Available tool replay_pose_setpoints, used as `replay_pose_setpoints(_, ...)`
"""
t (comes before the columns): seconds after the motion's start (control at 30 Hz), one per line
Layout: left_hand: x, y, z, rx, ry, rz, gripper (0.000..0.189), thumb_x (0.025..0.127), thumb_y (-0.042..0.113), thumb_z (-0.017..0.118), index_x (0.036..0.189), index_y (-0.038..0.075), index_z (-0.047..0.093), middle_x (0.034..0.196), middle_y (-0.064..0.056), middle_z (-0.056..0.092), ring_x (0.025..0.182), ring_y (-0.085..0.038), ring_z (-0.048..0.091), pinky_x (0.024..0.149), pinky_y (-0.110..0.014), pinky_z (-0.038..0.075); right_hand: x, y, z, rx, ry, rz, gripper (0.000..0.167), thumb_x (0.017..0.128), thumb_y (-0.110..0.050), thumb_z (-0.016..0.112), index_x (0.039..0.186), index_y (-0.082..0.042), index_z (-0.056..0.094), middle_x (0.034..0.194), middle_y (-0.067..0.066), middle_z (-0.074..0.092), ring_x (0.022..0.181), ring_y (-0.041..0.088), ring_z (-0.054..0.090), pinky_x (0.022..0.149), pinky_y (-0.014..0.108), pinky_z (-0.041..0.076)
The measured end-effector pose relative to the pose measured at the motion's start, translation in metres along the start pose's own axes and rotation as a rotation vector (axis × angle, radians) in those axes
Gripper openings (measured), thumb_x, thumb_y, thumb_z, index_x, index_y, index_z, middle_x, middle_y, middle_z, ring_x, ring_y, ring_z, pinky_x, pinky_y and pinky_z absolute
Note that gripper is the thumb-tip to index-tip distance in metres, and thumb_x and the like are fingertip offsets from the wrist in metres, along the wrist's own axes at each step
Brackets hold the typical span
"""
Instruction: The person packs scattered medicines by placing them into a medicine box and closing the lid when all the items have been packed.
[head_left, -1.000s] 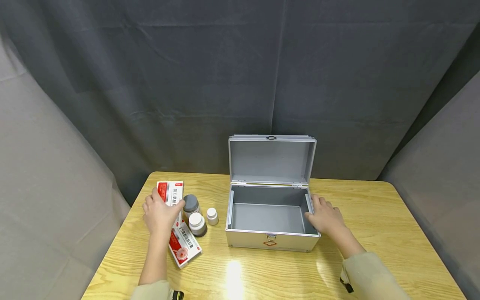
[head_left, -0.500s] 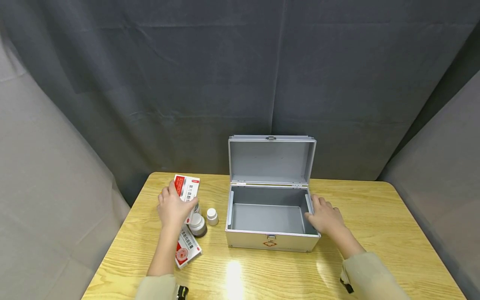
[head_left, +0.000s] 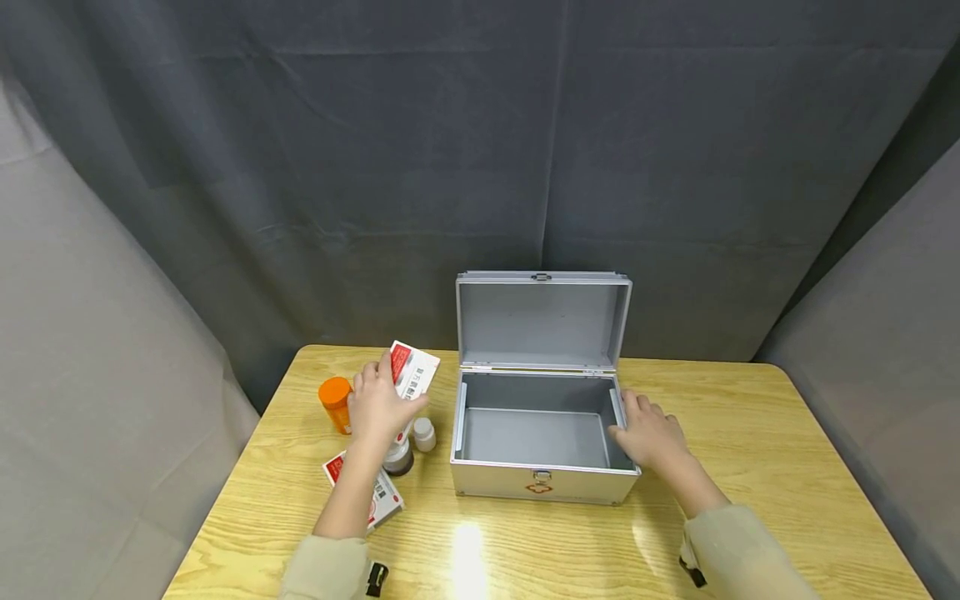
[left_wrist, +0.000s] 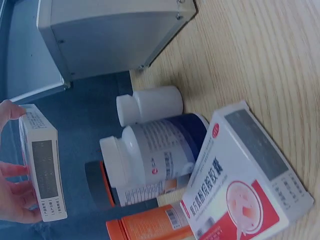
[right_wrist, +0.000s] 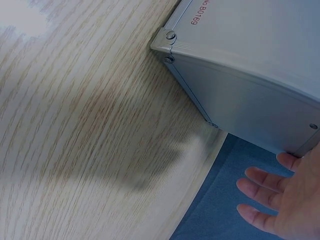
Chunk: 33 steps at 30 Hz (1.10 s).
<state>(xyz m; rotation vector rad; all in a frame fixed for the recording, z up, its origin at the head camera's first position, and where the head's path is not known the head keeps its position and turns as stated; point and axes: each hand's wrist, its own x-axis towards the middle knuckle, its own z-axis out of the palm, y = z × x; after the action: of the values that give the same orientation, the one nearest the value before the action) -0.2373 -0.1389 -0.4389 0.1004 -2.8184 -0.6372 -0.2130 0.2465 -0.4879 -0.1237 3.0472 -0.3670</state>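
My left hand holds a white-and-red medicine box raised over the pill bottles, gripping it by its sides between thumb and fingers. Beneath it stand a small white bottle and a larger white bottle with a dark base, partly covered. A second medicine box lies flat on the table, overlapped by the left forearm in the head view. The silver first-aid case stands with its lid up and its inside bare. My right hand holds the case's right wall, thumb over the rim and fingers outside.
An orange pill bottle stands left of the left hand. A dark-capped bottle shows behind the white one in the left wrist view. The wooden table meets a dark curtain at its back edge.
The left hand has carried the medicine box rightward, over the bottles, and the box has tilted. The orange bottle has come into view behind it. Right hand and case stay put.
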Motion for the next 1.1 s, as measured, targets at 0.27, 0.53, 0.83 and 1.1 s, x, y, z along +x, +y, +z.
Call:
replay_pose_setpoints(0.27, 0.001, 0.015, 0.005, 0.033, -0.032, 0.096, 0.093, 0.060, 0.048, 0.071, 0.137, 0.007, 0.038, 0.121, -0.018, 0.050, 0.105, -0.033, 0.046, 0.081, -0.051, 0.042, 0.000, 0.000, 0.000, 0.004, 0.010, -0.003, 0.066, 0.085, -0.033, 0.051, 0.134, 0.004, 0.027, 0.127, 0.030, 0.040, 0.112, 0.051, 0.041, 0.083, 0.066, 0.033)
replay_pose_setpoints(0.53, 0.002, 0.030, 0.008, 0.051, -0.055, 0.200, 0.094, 0.059, 0.047, 0.074, 0.137, 0.008, 0.039, 0.119, -0.015, 0.051, 0.106, -0.031, 0.047, 0.081, -0.049, 0.043, -0.001, -0.001, 0.000, 0.007, 0.010, -0.003, 0.066, 0.085, -0.033, 0.051, 0.134, 0.004, 0.027, 0.126, 0.030, 0.040, 0.111, 0.050, 0.041, 0.082, 0.065, 0.034)
replay_pose_setpoints(0.83, 0.004, 0.045, 0.012, 0.063, -0.139, 0.330, 0.094, 0.057, 0.045, 0.075, 0.137, 0.011, 0.040, 0.124, -0.014, 0.051, 0.111, -0.031, 0.046, 0.088, -0.050, 0.040, 0.001, 0.000, 0.001, 0.010, 0.005, 0.002, 0.066, 0.086, -0.033, 0.050, 0.135, 0.004, 0.027, 0.128, 0.030, 0.039, 0.112, 0.050, 0.040, 0.083, 0.065, 0.033)
replay_pose_setpoints(1.1, 0.009, 0.057, 0.016, 0.098, -0.203, 0.426, 0.096, 0.056, 0.048, 0.074, 0.138, 0.012, 0.039, 0.128, -0.013, 0.049, 0.115, -0.032, 0.045, 0.091, -0.051, 0.038, 0.000, -0.001, 0.000, 0.015, 0.008, 0.004, 0.067, 0.085, -0.033, 0.050, 0.136, 0.004, 0.026, 0.129, 0.030, 0.039, 0.113, 0.050, 0.040, 0.084, 0.066, 0.033)
